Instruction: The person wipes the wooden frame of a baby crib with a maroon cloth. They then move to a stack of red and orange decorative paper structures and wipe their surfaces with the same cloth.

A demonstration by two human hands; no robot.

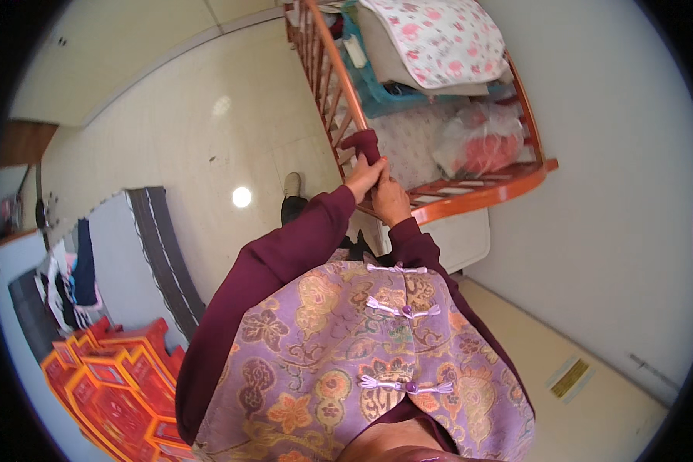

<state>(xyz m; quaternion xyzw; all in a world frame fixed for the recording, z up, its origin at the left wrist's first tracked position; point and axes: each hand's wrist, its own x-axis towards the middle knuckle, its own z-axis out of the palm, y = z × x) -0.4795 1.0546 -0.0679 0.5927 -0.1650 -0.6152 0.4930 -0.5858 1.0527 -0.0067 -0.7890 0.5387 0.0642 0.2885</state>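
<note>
Both my hands meet at the near left corner of a wooden crib point(346, 86). My left hand point(366, 176) is closed on a dark maroon cloth point(364, 143), which lies over the end of the crib's top rail. My right hand point(390, 199) touches it from the right, fingers bent near the lower end of the cloth; what it grips is hidden. Inside the crib are a teal plastic basket point(375, 98) with folded bedding, a white quilted cloth with pink print point(439, 40) on top, and a clear plastic bag point(479, 144) with something pink in it.
A white wall point(600, 144) runs along the right of the crib. A pale box or lid point(462, 237) stands below its near end. At the left are a bed with a grey cover point(115, 248) holding clothes, and a red and orange carved panel point(115, 392). Pale tiles cover the floor.
</note>
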